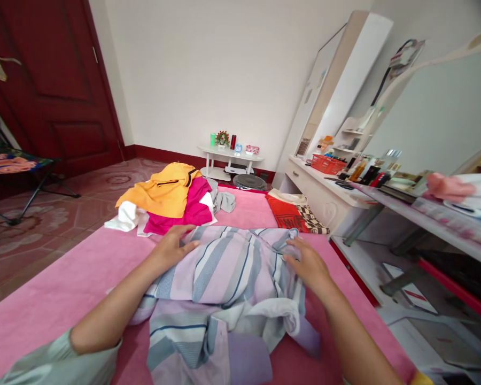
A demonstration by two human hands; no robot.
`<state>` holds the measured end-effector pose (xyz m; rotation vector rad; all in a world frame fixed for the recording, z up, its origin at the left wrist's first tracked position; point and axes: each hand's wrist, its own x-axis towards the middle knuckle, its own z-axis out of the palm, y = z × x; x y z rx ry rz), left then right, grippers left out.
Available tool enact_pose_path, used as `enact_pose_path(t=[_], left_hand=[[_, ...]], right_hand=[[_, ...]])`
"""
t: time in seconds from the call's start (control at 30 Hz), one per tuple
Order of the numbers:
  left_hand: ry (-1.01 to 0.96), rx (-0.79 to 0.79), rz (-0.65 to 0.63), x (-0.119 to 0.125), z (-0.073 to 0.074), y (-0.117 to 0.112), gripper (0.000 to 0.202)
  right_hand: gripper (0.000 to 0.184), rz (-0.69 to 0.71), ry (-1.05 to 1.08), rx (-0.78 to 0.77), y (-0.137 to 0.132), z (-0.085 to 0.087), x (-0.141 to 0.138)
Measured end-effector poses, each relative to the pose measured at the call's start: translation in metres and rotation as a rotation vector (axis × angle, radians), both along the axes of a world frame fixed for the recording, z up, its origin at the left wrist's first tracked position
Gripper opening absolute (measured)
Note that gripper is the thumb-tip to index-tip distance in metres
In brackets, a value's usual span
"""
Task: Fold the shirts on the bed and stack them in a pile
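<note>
A striped shirt [228, 267] in lilac, grey-blue and white lies rumpled across the pink bed cover in front of me. Its pale collar-like band [276, 313] and solid purple parts lie nearest to me, slightly blurred. My left hand [176, 247] rests at the shirt's far left edge, fingers stretched out and thumb apart. At the far right edge, my right hand [308, 264] touches the fabric with thumb and fingers apart. Bunched cloth lies by its fingertips. Neither hand appears closed on the cloth.
Beyond my left hand is a clothes pile with a yellow-orange garment [170, 187] and a magenta one [184, 214]. A folded red garment [284, 211] lies at the far right. A dressing table [320, 184] and low shelves flank the bed; a folding chair [36, 166] stands left.
</note>
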<state>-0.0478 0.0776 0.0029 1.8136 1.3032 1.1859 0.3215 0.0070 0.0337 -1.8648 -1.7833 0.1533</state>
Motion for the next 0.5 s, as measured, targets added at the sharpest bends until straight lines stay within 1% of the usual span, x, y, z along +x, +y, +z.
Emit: enact_pose_path(t=[0.07, 0.13, 0.17, 0.2, 0.23, 0.27, 0.3, 0.37, 0.4, 0.43, 0.47, 0.5], left_hand=[[0.172, -0.034, -0.066, -0.006, 0.0, -0.002, 0.056], [0.346, -0.098, -0.121, -0.012, 0.011, -0.008, 0.07], [0.422, -0.116, -0.147, -0.014, 0.02, -0.013, 0.077], [0.484, -0.118, -0.182, -0.014, 0.031, -0.02, 0.081], [0.528, -0.109, -0.231, -0.013, 0.043, -0.028, 0.077], [0.555, -0.093, -0.296, -0.01, 0.056, -0.038, 0.069], [0.576, -0.088, -0.387, -0.005, 0.069, -0.049, 0.056], [0.611, -0.146, -0.639, 0.007, 0.091, -0.075, 0.034], [0.644, -0.183, -0.756, 0.013, 0.098, -0.088, 0.03], [0.681, -0.184, -0.82, 0.019, 0.102, -0.101, 0.03], [0.722, -0.164, -0.854, 0.022, 0.102, -0.112, 0.032], [0.759, -0.12, -0.854, 0.024, 0.099, -0.122, 0.037]], right_hand=[[0.03, 0.02, -0.005, -0.119, -0.008, 0.011, -0.006], [0.026, 0.108, 0.028, -0.235, -0.021, 0.027, -0.02], [0.025, 0.186, 0.038, -0.301, -0.028, 0.034, -0.028], [0.023, 0.28, 0.03, -0.374, -0.037, 0.041, -0.037], [0.024, 0.37, -0.001, -0.439, -0.044, 0.045, -0.047], [0.027, 0.441, -0.054, -0.479, -0.051, 0.048, -0.056], [0.032, 0.49, -0.129, -0.499, -0.056, 0.048, -0.064], [0.046, 0.513, -0.311, -0.503, -0.061, 0.045, -0.077], [0.048, 0.492, -0.395, -0.497, -0.061, 0.042, -0.08], [0.045, 0.46, -0.468, -0.498, -0.059, 0.039, -0.083], [0.037, 0.424, -0.526, -0.505, -0.056, 0.036, -0.083], [0.029, 0.39, -0.563, -0.504, -0.054, 0.034, -0.081]])
